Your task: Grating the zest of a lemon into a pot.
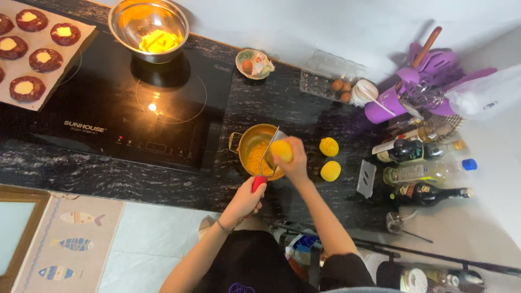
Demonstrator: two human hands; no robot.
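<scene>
A lemon (282,151) sits in the right hand (294,163), held over the right rim of a small gold pot (244,140) on the dark stone counter (81,173). The fingers curl closed around the fruit from its right side, so only its left face shows. A narrow grater (269,149) slants across the pot, its upper end against the lemon. The left hand (247,199) is clenched in a fist round the grater's red handle (259,183), just below the pot's near edge. Yellow zest (256,157) covers the pot's floor.

Two more lemons (329,158) lie on the counter just right of the right hand, one above the other, apart from it. Left of the pot is a black hob (108,108) with a steel bowl (122,19) on its far ring holding something yellow. Left of the hob, a tray (38,106) carries dark round cookies (45,59) with pale centres. Behind the pot stands a small dish (255,64) with eggshell, and further right a clear egg carton (325,73) with a few brown eggs. A purple utensil holder (388,106) and several bottles (423,172) crowd the right end of the counter. Below, on the floor, lies a mat (70,244) with fish printed on it.
</scene>
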